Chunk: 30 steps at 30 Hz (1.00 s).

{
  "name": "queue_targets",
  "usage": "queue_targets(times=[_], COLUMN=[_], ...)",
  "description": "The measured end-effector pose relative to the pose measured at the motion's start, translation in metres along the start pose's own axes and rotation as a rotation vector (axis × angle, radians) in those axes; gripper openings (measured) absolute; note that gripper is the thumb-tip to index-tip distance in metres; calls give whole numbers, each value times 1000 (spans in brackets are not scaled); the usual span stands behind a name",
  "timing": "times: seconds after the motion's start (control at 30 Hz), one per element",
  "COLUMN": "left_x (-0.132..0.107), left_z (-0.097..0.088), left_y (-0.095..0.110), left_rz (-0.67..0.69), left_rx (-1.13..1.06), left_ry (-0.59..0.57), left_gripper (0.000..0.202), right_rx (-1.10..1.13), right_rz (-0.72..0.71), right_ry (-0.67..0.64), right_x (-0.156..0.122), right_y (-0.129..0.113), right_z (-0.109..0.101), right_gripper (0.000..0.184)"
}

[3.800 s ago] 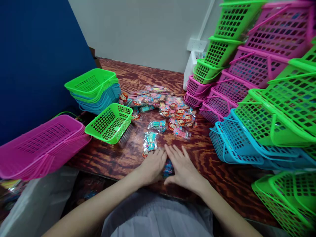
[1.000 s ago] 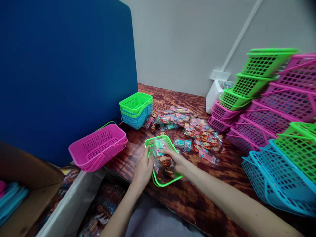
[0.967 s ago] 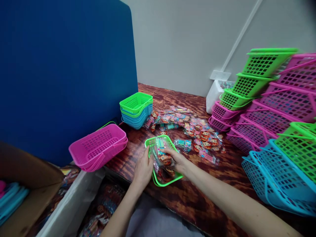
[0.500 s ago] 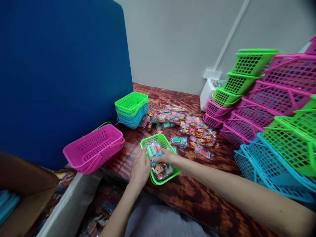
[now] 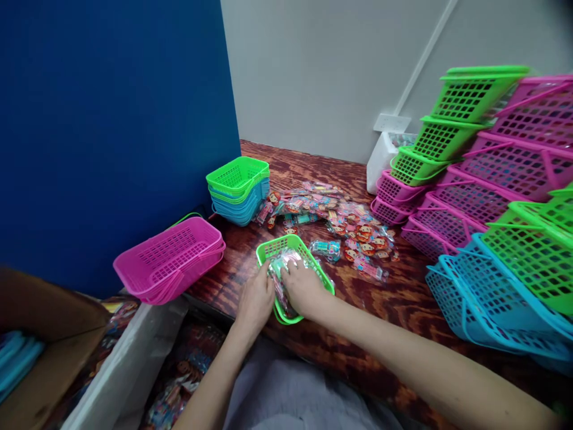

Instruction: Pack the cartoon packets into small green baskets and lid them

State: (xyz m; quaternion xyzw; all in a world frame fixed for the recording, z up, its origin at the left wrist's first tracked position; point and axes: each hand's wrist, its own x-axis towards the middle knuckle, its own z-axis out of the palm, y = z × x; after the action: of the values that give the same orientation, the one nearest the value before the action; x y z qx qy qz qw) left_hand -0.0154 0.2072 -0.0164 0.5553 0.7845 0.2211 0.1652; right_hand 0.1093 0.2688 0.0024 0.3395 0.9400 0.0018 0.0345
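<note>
A small green basket (image 5: 290,242) sits near the front edge of the wooden table (image 5: 403,298). It holds clear packets of cartoon-face toys (image 5: 278,267). My left hand (image 5: 255,298) grips the basket's left rim, its fingers curled against the packets. My right hand (image 5: 305,288) lies palm down over the packets inside the basket, fingers bent onto them and hiding most of them. A loose pile of the same packets (image 5: 344,218) is spread on the table behind the basket.
A stack of green and blue baskets (image 5: 237,190) stands at the back left and pink baskets (image 5: 172,258) at the left edge. Tall tilted stacks of green, pink and blue baskets (image 5: 483,197) fill the right. A blue partition (image 5: 111,119) is on the left, with boxes below the table.
Both hands gathered packets on the table, then carried them into the green basket, which now lies in front of me. Over the last half second my right hand has pressed down over them.
</note>
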Motion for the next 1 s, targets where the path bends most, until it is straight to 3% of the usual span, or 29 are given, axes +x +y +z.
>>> queue_targets(times=[0.17, 0.33, 0.43, 0.53, 0.6, 0.7, 0.83, 1.0], left_x=[2, 3, 2, 1, 2, 6, 13, 15], left_z=[4, 8, 2, -10, -17, -19, -5, 6], left_y=[2, 0, 1, 6, 10, 17, 16, 13], left_rz=[3, -1, -1, 9, 22, 177, 469, 455], left_rx=[15, 8, 61, 181, 240, 285, 315, 405], left_ry=[1, 4, -27, -73, -6, 123, 11, -49], left_gripper=[44, 43, 45, 44, 42, 36, 31, 32], right_rx=[-10, -13, 5, 57, 75, 4, -51, 63], right_rz=[112, -77, -234, -239, -171, -119, -199, -247], right_ry=[-9, 34, -48, -140, -72, 65, -41, -130], right_x=[9, 1, -2, 1, 3, 2, -11, -25], right_y=[8, 2, -2, 7, 19, 33, 39, 43], right_z=[10, 11, 4, -10, -15, -12, -3, -12], right_gripper=[38, 33, 29, 27, 29, 35, 38, 23])
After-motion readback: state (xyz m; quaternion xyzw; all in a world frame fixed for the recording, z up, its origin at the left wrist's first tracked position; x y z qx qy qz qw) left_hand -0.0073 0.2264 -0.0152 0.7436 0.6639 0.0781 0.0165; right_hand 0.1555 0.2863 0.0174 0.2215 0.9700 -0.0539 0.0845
